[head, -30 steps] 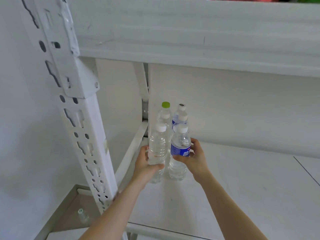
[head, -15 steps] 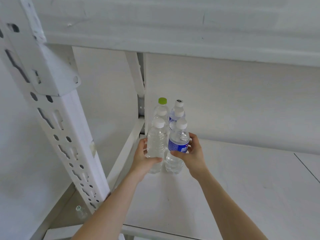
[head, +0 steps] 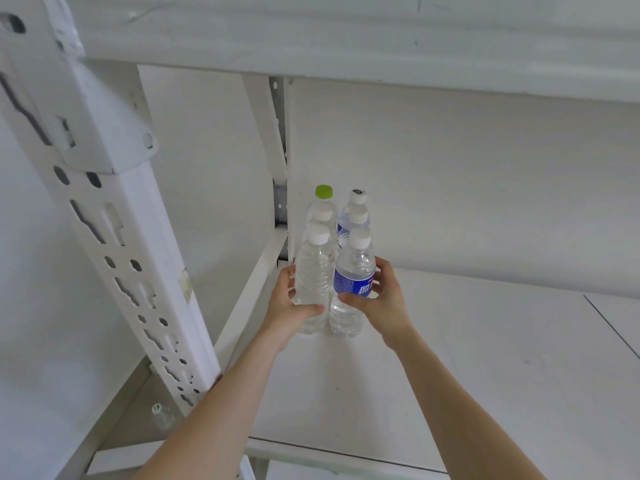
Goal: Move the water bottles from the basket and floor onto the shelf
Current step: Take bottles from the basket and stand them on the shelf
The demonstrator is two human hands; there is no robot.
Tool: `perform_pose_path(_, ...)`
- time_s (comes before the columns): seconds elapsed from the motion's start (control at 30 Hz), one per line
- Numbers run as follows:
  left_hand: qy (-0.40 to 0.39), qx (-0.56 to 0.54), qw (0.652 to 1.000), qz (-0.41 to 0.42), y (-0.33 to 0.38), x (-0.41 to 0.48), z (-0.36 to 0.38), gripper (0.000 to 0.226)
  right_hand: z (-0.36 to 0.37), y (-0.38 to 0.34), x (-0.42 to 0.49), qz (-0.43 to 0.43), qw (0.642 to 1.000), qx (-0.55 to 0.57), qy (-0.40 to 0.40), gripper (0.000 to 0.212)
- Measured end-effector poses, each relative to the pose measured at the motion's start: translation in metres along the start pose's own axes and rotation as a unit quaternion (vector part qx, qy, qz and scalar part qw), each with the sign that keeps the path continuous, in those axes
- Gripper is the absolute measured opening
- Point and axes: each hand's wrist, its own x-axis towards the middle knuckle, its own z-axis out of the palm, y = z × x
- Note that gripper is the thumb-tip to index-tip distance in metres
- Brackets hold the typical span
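Two rows of water bottles stand upright at the back left corner of the white shelf [head: 467, 358]. My left hand [head: 289, 311] grips the front clear bottle [head: 313, 275] with a white cap. My right hand [head: 379, 299] grips the front bottle with a blue label [head: 353, 282]. Both front bottles rest on the shelf board, side by side and touching. Behind them stand several more bottles, the farthest with a green cap [head: 323, 191] and one with a marked white cap [head: 357, 195]. Another bottle [head: 162, 415] lies low on the floor at the left.
A white perforated upright post [head: 114, 237] rises at the left front of the shelf. An upper shelf board [head: 381, 39] runs overhead. The white back wall [head: 467, 185] closes the shelf behind the bottles. A seam [head: 609, 327] crosses the shelf board at the right.
Both hands still hold the two front bottles, which sit in nearly the same place. The view has shifted slightly left and down.
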Motion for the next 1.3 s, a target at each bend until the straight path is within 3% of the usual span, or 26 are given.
perform_pose_path(0.2, -0.01, 0.033, 0.999, 0.002, 0.0, -0.009, -0.003, 0.092, -0.001, -0.002, -0.004, 0.024, 0.999, -0.03, 0.011, 0.076)
perform_pose_path(0.4, 0.011, 0.151, 0.988, 0.012, 0.0, -0.031, -0.009, 0.087, -0.008, -0.001, -0.022, 0.027, 0.997, -0.062, 0.039, 0.07)
perform_pose_path(0.57, 0.042, 0.335, 0.934, 0.114, -0.006, -0.065, -0.01, 0.059, -0.017, 0.005, -0.055, -0.026, 0.979, -0.192, 0.064, 0.065)
perform_pose_path(0.67, 0.045, 0.45, 0.877, 0.162, -0.011, -0.09, -0.009, 0.055, -0.025, 0.008, -0.078, -0.058, 0.949, -0.303, 0.062, 0.065)
perform_pose_path(0.87, 0.044, 0.593, 0.791, 0.144, -0.024, -0.149, -0.005, 0.056, -0.038, 0.019, -0.127, -0.09, 0.866, -0.49, 0.03, 0.065)
perform_pose_path(0.97, 0.032, 0.618, 0.775, 0.127, -0.035, -0.178, -0.002, 0.057, -0.045, 0.027, -0.154, -0.089, 0.837, -0.539, 0.016, 0.065)
perform_pose_path(1.3, 0.003, 0.645, 0.754, 0.125, -0.08, -0.272, -0.006, 0.057, -0.06, 0.057, -0.261, -0.057, 0.803, -0.592, -0.024, 0.067)
